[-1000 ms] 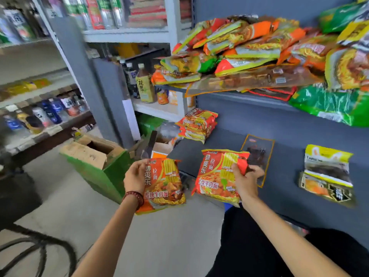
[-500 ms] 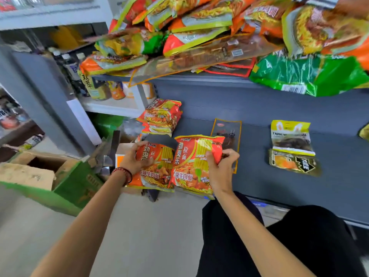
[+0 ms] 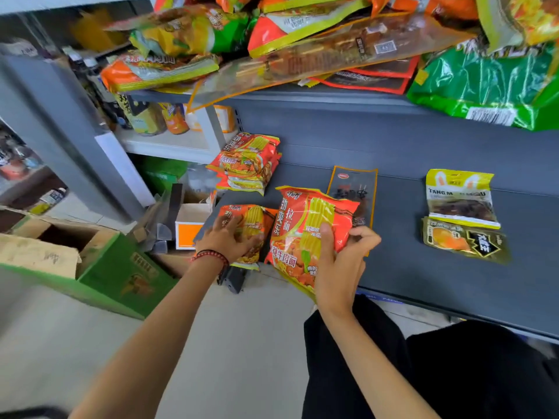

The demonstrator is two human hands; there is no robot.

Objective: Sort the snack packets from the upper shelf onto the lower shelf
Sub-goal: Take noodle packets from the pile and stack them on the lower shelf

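Noodle packet pinched between right hand fingers.

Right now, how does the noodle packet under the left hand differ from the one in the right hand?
The left noodle packet lies flat on the lower shelf; the right noodle packet is tilted, its lower end past the shelf edge. The left hand rests on the left one with straight fingers; the right hand grips the right one. Both share the same orange-red print.
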